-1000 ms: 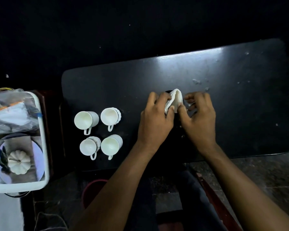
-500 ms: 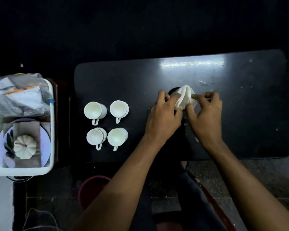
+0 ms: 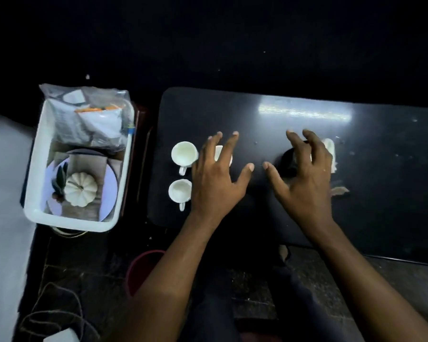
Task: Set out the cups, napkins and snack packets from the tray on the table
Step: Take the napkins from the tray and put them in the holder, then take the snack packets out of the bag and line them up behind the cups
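On the black table [image 3: 269, 124], white cups stand in a group at the left; I see one cup [image 3: 184, 154] and a second cup [image 3: 180, 191] in full, while my left hand [image 3: 218, 178] covers the others, a sliver showing between its fingers. My left hand is spread above them, holding nothing. My right hand [image 3: 304, 178] is also spread open, over a dark round holder [image 3: 288, 160] with a white napkin [image 3: 330, 150] poking out behind its fingers. The white tray [image 3: 36, 169] at the left holds snack packets [image 3: 89, 119] in a clear bag.
In the tray also lie a plate [image 3: 109, 183], a grey cloth and a white pumpkin ornament [image 3: 80, 190]. A dark red bucket [image 3: 139, 267] sits on the floor below the table's near edge. Twine lies on the floor at lower left.
Both hands have let go of the napkin and spread open. My left hand has moved left over the cups; the view has shifted right and down.
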